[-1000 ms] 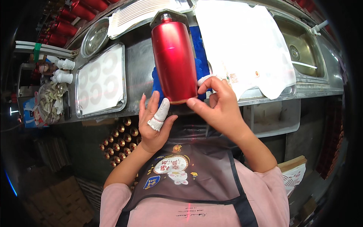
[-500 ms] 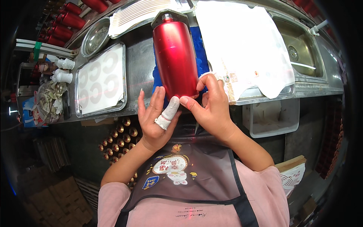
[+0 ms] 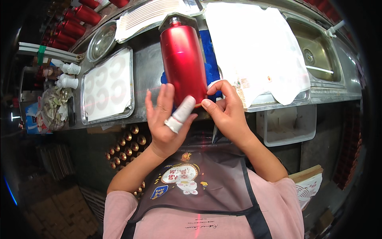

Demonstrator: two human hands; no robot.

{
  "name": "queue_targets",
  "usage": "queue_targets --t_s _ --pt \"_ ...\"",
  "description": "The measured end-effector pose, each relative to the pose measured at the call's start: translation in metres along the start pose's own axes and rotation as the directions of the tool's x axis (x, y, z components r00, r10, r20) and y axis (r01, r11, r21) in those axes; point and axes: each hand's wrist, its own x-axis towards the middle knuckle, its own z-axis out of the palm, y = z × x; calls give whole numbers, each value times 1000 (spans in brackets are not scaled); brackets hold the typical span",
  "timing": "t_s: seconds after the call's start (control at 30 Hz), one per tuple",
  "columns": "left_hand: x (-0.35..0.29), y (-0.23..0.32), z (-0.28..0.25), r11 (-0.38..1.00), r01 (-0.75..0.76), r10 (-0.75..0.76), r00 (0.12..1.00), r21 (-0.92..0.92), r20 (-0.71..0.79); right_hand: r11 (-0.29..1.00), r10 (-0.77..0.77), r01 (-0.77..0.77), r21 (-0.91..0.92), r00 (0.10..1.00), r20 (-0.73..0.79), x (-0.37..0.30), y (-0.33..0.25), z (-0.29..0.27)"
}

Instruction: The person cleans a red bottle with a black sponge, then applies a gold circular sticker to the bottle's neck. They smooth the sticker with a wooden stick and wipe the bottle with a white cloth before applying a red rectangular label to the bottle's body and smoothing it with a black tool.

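Note:
A glossy red bottle (image 3: pixel 184 63) with a bare threaded neck lies on its back on a blue cloth (image 3: pixel 212 51), its base toward me. My left hand (image 3: pixel 166 117) is open at the base's left side, fingers stretched out, a white fabric cot (image 3: pixel 182 113) over the index finger. At the base's right corner, my right hand (image 3: pixel 229 107) is closed on the bottle with curled index finger and thumb, and it also wears a white finger covering. A thin dark pointed thing (image 3: pixel 215 134) sticks out below that hand; its kind is unclear.
Left of the bottle stands a metal tray (image 3: pixel 132 99) with a sheet of grey C-shaped pieces. A steel bowl (image 3: pixel 102 40) and a striped sheet (image 3: pixel 147 18) lie beyond. White paper (image 3: pixel 258 47) covers the right side, beside a sink (image 3: pixel 318 51). Below is a plastic bin (image 3: pixel 290 139).
The left hand's covered index finger has shifted right and lifted along the base. My right thumb has moved slightly right, toward the base's corner. The bottle has barely moved.

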Motion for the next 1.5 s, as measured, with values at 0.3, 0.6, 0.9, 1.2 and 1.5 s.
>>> queue_targets --t_s 0.3,0.6,0.9,1.2,1.5 --pt "-4 -17 10 895 314 -308 949 -317 69 961 -235 228 -158 972 -27 -19 -1 13" --pt "-40 -6 5 946 211 -219 976 -247 -4 877 -398 332 -346 907 -139 -4 -6 33" --pt "-34 -11 2 996 63 -59 996 -61 60 895 -385 336 -293 914 -129 -3 1 32" --pt "-22 -5 -5 1000 26 -27 995 11 91 948 -307 296 -117 948 -88 -5 4 24" --pt "-23 -8 -11 998 34 -38 993 44 110 946 -322 316 -72 942 -91 -5 6 27"
